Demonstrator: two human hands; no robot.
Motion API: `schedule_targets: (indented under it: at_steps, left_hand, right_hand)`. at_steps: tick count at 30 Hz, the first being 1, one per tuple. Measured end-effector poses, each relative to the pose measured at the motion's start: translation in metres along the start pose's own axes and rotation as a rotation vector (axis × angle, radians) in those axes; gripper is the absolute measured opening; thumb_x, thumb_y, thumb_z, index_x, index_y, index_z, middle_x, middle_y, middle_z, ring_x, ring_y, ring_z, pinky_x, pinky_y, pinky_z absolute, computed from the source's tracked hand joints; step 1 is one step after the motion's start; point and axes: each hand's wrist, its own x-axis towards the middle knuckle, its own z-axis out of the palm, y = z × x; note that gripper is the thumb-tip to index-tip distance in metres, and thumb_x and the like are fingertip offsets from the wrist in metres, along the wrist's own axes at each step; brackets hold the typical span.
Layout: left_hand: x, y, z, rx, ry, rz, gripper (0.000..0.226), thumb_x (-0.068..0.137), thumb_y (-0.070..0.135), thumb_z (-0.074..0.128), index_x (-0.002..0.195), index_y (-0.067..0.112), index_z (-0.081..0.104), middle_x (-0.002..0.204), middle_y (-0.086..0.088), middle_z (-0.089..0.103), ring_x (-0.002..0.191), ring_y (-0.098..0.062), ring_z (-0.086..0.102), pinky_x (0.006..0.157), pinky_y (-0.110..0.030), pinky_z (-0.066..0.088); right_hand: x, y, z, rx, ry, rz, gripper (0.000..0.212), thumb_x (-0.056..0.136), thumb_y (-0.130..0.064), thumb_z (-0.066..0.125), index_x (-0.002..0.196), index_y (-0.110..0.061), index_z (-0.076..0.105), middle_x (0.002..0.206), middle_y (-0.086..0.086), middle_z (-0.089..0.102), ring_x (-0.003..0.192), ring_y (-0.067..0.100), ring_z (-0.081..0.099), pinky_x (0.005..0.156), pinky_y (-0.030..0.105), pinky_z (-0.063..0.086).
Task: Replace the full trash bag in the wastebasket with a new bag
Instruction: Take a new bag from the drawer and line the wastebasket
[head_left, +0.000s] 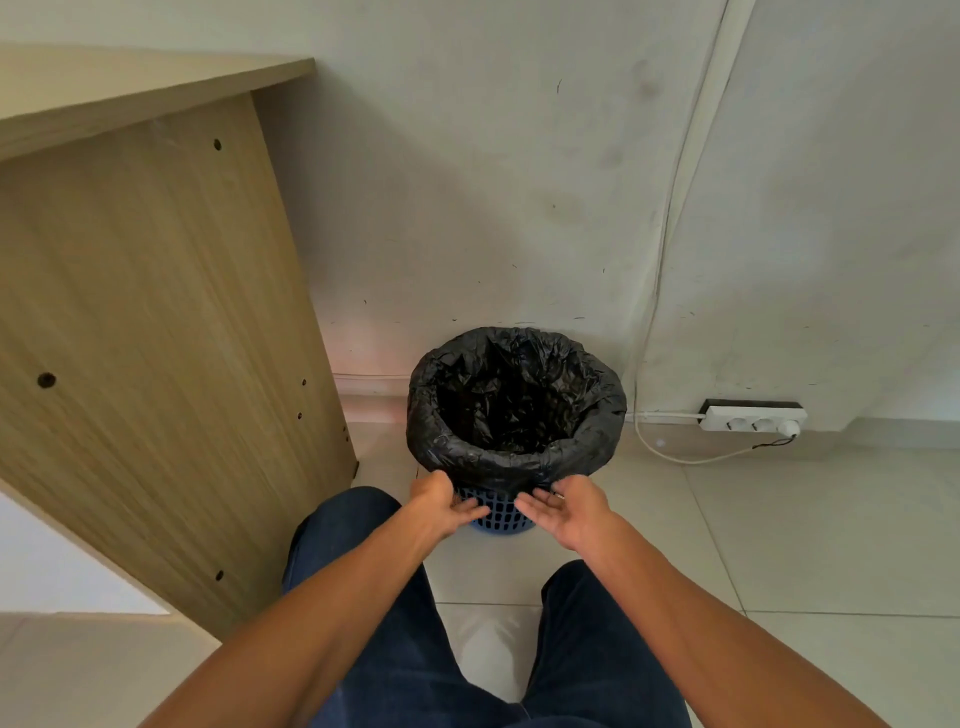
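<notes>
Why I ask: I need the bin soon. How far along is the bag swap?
Done: a black bag lines the basket, folded over its rim, no trash visible inside. In hand: left hand and right hand are at the fold's near edge. Left: unclear; no second bag in view.

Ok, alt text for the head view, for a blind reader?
The left hand and right hand reach the near side of a blue wastebasket, just under the hem of its black bag. It stands on tiles by a wall, desk left, power strip right.
</notes>
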Motion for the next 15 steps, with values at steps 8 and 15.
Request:
schedule_targets:
  at_steps: [8,15]
  left_hand:
    - [0.009,-0.009,0.012,-0.11,-0.107,0.062,0.029,0.104,0.009,0.046,0.132,0.003,0.052,0.14,-0.02,0.054,0.13,-0.033,0.052,0.099,-0.045,0.049]
    - [0.006,-0.018,0.019,-0.393,-0.115,0.048,0.04,0.105,0.007,0.031,0.142,-0.004,0.041,0.145,-0.023,0.046,0.135,-0.036,0.045,0.109,-0.048,0.039]
  right_hand:
    - [0.014,0.003,0.004,0.076,0.04,-0.008,0.039,0.101,-0.011,0.052,0.138,-0.003,0.048,0.12,0.024,0.052,0.106,0.04,0.06,0.08,0.048,0.055]
    - [0.017,0.01,0.018,0.218,0.03,0.015,0.038,0.102,-0.01,0.052,0.136,0.005,0.048,0.109,0.021,0.058,0.122,0.036,0.058,0.088,0.042,0.051]
